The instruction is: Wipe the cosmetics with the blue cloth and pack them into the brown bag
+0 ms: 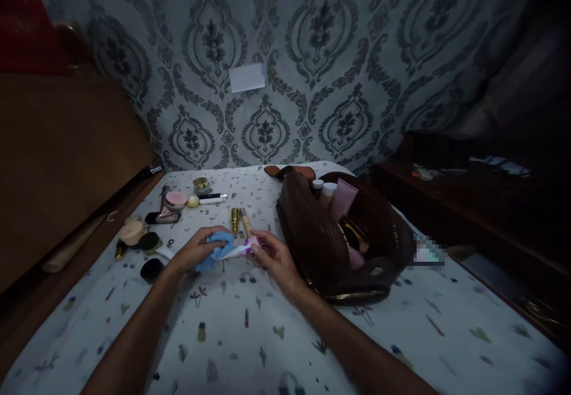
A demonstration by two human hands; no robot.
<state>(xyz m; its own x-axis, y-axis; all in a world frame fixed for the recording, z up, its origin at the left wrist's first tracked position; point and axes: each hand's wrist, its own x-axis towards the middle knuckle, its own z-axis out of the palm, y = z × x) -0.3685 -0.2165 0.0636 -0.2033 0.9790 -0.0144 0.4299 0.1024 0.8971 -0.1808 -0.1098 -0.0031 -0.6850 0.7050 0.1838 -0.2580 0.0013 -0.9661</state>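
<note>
My left hand (196, 251) is closed around a blue cloth (218, 247) pressed against one end of a small white tube with purple print (243, 248). At the tube's other end, my right hand (274, 257) pinches it between the fingertips. Both hands hover just above a white patterned bedsheet (250, 329). An open brown toiletry bag (339, 234) stands right beside my right hand, with a pink tube (343, 198) and small bottles sticking out of it.
Loose cosmetics lie to the left on the sheet: a pink compact (175, 200), a gold-lidded jar (200, 183), a gold lipstick (234, 219), a black round lid (151, 270), a beige puff (132, 232). A wooden headboard (57, 163) runs along the left; dark furniture (468, 193) stands right.
</note>
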